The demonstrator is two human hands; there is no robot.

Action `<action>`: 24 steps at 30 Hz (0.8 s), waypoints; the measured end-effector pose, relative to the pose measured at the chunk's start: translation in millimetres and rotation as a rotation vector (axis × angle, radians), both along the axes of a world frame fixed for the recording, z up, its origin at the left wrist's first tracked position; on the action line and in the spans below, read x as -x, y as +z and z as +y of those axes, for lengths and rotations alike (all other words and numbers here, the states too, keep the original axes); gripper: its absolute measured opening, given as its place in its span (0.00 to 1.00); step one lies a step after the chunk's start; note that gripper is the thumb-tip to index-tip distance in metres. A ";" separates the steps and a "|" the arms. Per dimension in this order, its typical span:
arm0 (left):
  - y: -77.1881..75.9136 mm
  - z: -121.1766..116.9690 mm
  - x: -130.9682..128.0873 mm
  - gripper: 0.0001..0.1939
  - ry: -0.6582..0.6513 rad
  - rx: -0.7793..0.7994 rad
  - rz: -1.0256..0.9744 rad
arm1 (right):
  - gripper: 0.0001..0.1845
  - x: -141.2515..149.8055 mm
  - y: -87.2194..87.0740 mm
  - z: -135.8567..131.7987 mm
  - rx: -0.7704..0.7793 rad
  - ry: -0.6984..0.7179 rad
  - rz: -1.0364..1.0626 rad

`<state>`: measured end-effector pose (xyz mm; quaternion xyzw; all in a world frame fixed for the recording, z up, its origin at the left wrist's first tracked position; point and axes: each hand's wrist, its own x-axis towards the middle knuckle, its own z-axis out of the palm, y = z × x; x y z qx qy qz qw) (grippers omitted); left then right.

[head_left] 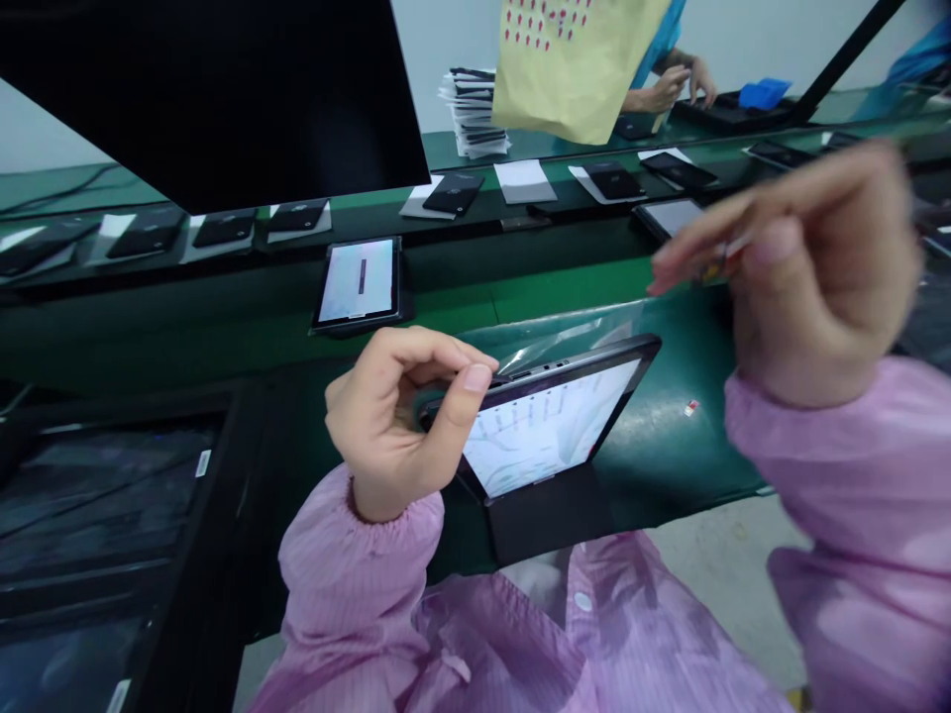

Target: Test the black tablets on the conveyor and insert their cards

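Observation:
A tablet (pixel 554 421) with a lit white screen stands tilted on its dark cover flap (pixel 550 510) in front of me. My left hand (pixel 408 416) is closed at the tablet's upper left edge, thumb and fingers pinching there. To the right, my right hand (pixel 824 267) is raised above the bench, apart from the tablet and smeared by motion. Its fingers are pressed together with a small thing between them, too blurred to name. A tiny red and white piece (pixel 691 407) lies on the green mat (pixel 661 465) below that hand.
Another lit tablet (pixel 359 282) lies beyond my left hand. A black monitor (pixel 223 89) overhangs the upper left. Dark devices (pixel 453 194) on white sheets line the ledge. Black trays (pixel 111 525) stand at left. Across the bench, a person's hands (pixel 673 89) are near a hanging yellow sheet (pixel 572 79).

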<state>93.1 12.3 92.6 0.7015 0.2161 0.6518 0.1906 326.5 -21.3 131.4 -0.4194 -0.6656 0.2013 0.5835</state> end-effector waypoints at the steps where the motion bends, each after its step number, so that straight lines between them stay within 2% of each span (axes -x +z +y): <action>1: -1.2 3.2 0.3 0.04 -0.011 0.019 -0.015 | 0.06 -4.4 -26.0 -4.1 -0.045 -0.083 0.145; 3: -9.8 9.0 1.8 0.02 -0.053 0.114 -0.085 | 0.11 -3.9 -79.8 -14.3 0.174 -0.161 0.314; 5: -29.7 10.2 2.9 0.14 -0.141 0.294 -0.234 | 0.13 7.6 -125.0 -27.3 0.295 -0.186 0.351; 7: -59.5 2.8 0.6 0.25 -0.211 0.489 -0.382 | 0.13 23.6 -153.1 -42.4 0.340 -0.193 0.374; 10: -106.1 -22.1 -10.5 0.28 -0.163 0.672 -0.467 | 0.13 39.7 -165.4 -64.0 0.437 -0.282 0.432; 13: -133.4 -49.0 -20.0 0.32 -0.045 0.951 -0.430 | 0.15 38.6 -164.4 -76.0 0.648 -0.367 0.408; 15: -140.0 -63.9 -18.3 0.34 0.035 1.087 -0.326 | 0.18 32.9 -168.5 -79.8 0.725 -0.354 0.394; 18: -145.7 -88.4 -4.7 0.36 0.159 1.136 -0.114 | 0.22 25.9 -185.0 -91.6 0.749 -0.393 0.380; 20: -151.9 -108.4 4.3 0.36 0.191 1.231 -0.009 | 0.24 24.7 -198.0 -106.7 0.833 -0.419 0.370; 22: -159.6 -124.7 7.3 0.34 0.118 1.282 0.063 | 0.22 24.5 -208.6 -120.3 0.944 -0.377 0.352; 24: -165.9 -125.6 1.8 0.33 -0.004 1.228 0.123 | 0.20 21.6 -214.5 -119.5 0.948 -0.344 0.307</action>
